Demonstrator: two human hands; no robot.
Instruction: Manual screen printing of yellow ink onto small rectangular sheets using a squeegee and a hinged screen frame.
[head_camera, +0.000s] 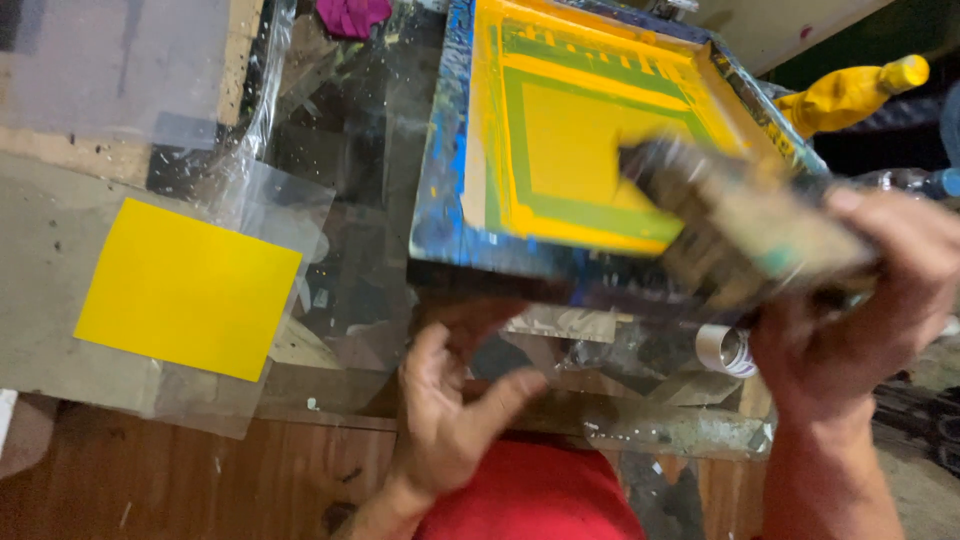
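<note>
- While the printing screen (590, 150) is sitting tilted with its near edge lifted off the bench, the right hand (860, 300) is gripping a squeegee (740, 225), fingers wrapped tight round its worn handle, and the blade end is hovering blurred over the yellow-inked mesh on the right side of the frame.
- Just below the screen's near edge, the left hand (450, 410) is reaching up under the blue-stained frame, fingers spread wide and holding nothing; whether the fingertips are touching the frame's underside I cannot tell, since the edge is hiding them.
- By my reading, this is the between-prints step: the screen is being propped up while the squeegee is being kept clear of the mesh.
- The next move is calling for a steady lift of the frame and a level squeegee, so that wet ink is not dripping off the blade or smearing the green border pattern.
- Left of the screen, well apart, a yellow square sheet (188, 288) is lying flat under clear plastic film (290, 200) on the wooden bench (200, 480).
- Right of the screen, a yellow squeeze bottle (850, 95) is lying on its side, ink-smeared.
- Under the screen's near right corner, a roll of tape (728, 350) is peeking out.
</note>
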